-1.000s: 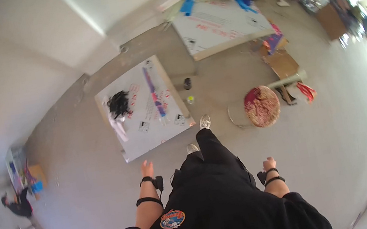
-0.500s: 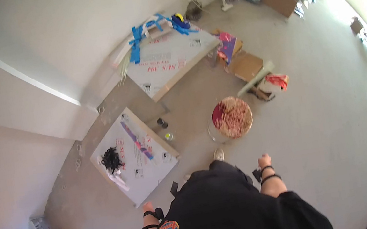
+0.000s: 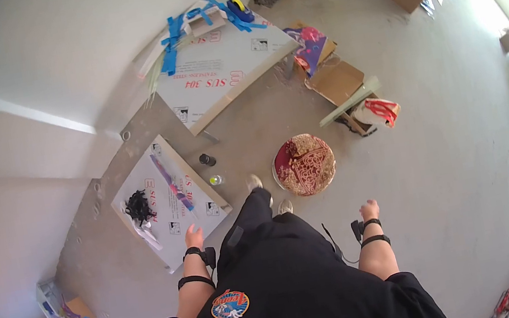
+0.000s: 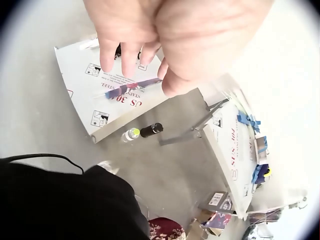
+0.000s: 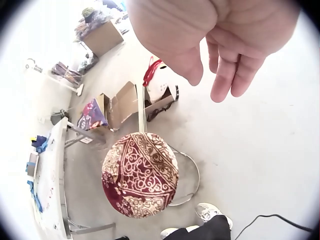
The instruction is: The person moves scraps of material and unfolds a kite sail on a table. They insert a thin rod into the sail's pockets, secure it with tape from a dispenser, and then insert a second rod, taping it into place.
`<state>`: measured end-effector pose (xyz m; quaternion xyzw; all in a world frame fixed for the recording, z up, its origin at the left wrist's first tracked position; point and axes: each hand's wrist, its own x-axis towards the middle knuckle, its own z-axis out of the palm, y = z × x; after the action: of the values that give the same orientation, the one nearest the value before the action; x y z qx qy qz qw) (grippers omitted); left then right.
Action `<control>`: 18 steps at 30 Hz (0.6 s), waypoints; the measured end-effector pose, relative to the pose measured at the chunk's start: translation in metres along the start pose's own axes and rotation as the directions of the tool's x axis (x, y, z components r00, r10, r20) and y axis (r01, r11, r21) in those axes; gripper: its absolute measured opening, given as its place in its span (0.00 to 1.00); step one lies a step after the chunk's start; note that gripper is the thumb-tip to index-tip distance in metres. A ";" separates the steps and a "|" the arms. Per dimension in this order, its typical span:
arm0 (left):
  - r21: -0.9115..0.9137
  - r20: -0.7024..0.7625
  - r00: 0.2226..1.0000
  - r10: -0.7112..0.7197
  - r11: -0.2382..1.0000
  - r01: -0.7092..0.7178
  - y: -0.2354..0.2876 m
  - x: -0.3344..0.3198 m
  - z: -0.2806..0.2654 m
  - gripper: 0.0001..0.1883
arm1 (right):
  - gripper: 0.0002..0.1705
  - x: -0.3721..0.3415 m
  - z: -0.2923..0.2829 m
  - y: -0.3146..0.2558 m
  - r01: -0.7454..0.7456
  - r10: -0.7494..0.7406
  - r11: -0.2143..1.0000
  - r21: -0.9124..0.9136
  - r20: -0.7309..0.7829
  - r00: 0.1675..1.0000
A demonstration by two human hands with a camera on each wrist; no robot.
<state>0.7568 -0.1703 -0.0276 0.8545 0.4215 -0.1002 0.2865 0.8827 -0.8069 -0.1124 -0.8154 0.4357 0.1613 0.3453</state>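
My left hand (image 3: 194,238) hangs beside my body near the corner of a low white-topped table (image 3: 167,242); its fingers are relaxed and hold nothing in the left wrist view. On that table lie a bundle of black strips (image 3: 139,208) and a long purple printed strip (image 3: 171,182). My right hand (image 3: 369,210) hangs over bare floor, its fingers loosely bent with nothing in them in the right wrist view. Ahead of me stands a round stool with a red and cream patterned cover (image 5: 142,175).
A second white-topped table (image 3: 207,85) bears blue tape strips and a tape dispenser (image 3: 239,10). A black bottle (image 3: 207,160) and a clear bottle (image 3: 216,180) stand on the floor. Beyond the stool are an open cardboard box (image 3: 336,82) and a bag with red handles (image 3: 382,112).
My body has turned rightward and stepped forward, so both tables have shifted left in the head view. The stool is now nearly straight ahead. Both hands stay without anything in them.
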 end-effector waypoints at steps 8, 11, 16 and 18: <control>0.344 0.524 0.833 -0.179 0.939 -0.015 -0.005 0.071 -0.011 0.14 | 0.25 -0.063 -0.004 -0.042 -0.090 0.092 0.994 0.067 -0.026 0.995; 0.000 0.305 0.934 -0.186 0.981 0.196 -0.044 0.138 0.038 0.17 | 0.24 -0.087 -0.004 -0.048 -0.237 0.235 0.964 0.124 0.025 0.972; -0.156 0.407 0.906 -0.118 0.968 0.196 0.080 0.207 -0.012 0.23 | 0.24 -0.104 -0.001 -0.064 -0.322 0.341 0.913 0.250 -0.034 0.940; -0.138 0.360 0.913 -0.191 0.957 0.254 0.120 0.225 -0.028 0.23 | 0.24 -0.106 0.004 -0.067 -0.303 0.326 0.913 0.273 -0.043 0.944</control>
<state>0.9883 -0.0628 -0.0494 0.7404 0.4672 -0.2406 0.4190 0.8782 -0.7149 -0.0272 -0.6879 0.5933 0.1198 0.4005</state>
